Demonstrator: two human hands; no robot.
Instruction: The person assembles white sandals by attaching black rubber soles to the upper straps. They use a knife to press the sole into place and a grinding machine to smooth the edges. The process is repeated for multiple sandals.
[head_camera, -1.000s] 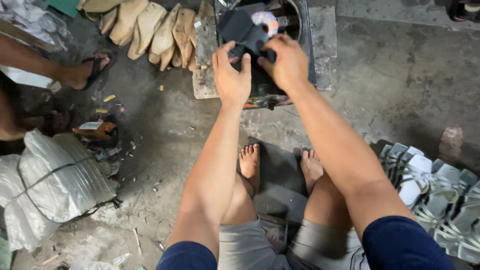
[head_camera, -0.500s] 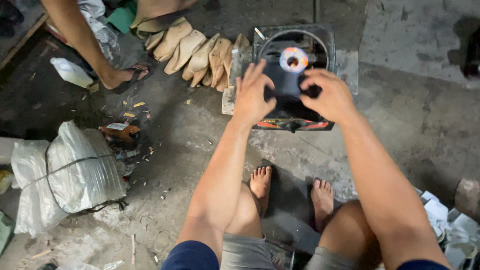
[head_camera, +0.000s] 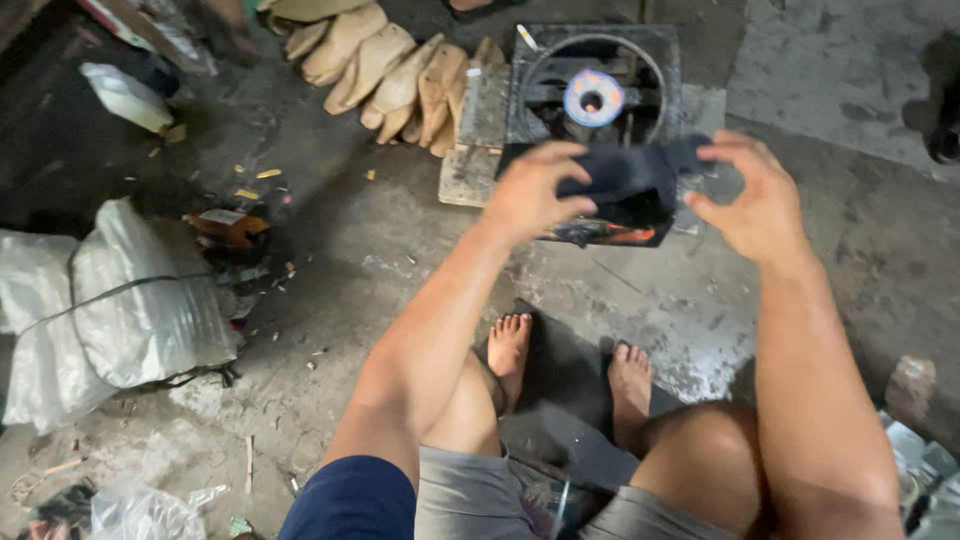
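- A bulging clear plastic sack (head_camera: 130, 300) tied with a dark cord lies at the far left on the concrete floor (head_camera: 400, 250), with scraps of litter near it.
- A row of tan shoe lasts (head_camera: 385, 65) lies at the top, just beside the gas burner.
- The left hand (head_camera: 530, 190) grips the left end of a dark piece of shoe material (head_camera: 625, 180), fingers curled over it.
- The piece hangs just in front of a square black gas burner (head_camera: 600, 90), whose ring flame glows blue and pink.
- The right hand (head_camera: 755, 195) pinches the piece's right end, its other fingers spread.
- Two bare feet (head_camera: 570, 365) rest on the floor below.
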